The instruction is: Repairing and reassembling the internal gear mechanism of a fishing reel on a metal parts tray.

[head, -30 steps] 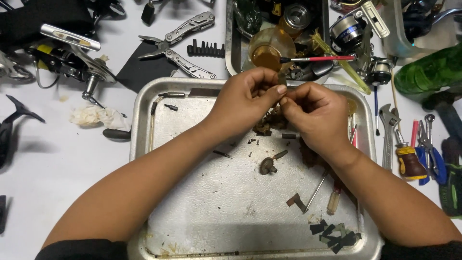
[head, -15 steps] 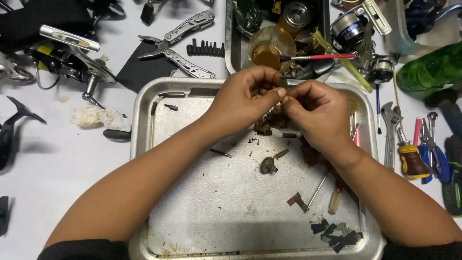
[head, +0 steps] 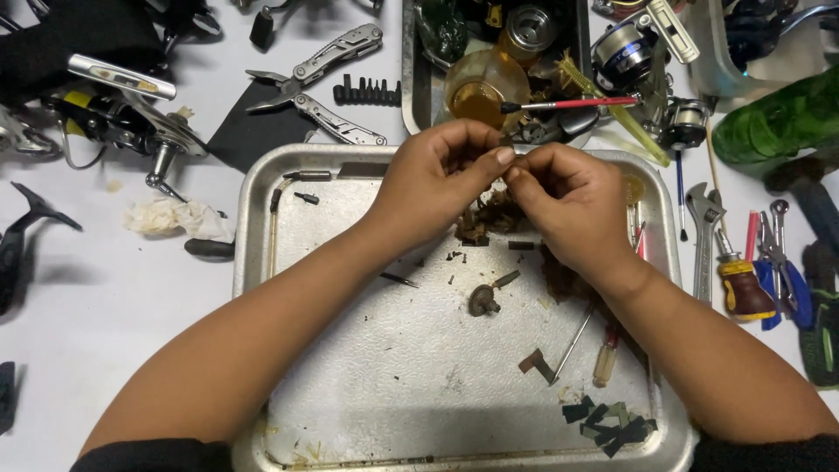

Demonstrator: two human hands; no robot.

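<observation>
White tabletop [head: 105, 332] fills the frame, crowded with tools around a metal tray [head: 253, 227] at the centre. Over the upper middle of the tray the left hand [head: 437, 179] and the right hand [head: 568, 205] meet fingertip to fingertip, fingers pinched shut on something small between them; the piece itself is hidden by the fingers, so I cannot tell what it is.

Judging by what lies about, the stripping-down looks well advanced: many loose parts are already spread out, while a brown, greasy clump of parts [head: 485, 218] sits just below the hands, apparently not yet sorted.

Inside the tray lie a small round gear with a stub [head: 482, 300] near the middle, a thin metal rod [head: 572, 343] to its lower right, a little screwdriver with a pale handle [head: 603, 363] beside that, and a heap of dark flat chips [head: 612, 418] in the lower right corner. A second, deeper tray [head: 408, 70] at the top centre holds a round amber jar [head: 479, 87], a small can [head: 533, 26] and a red-handled brush [head: 568, 103] lying across it.
</observation>
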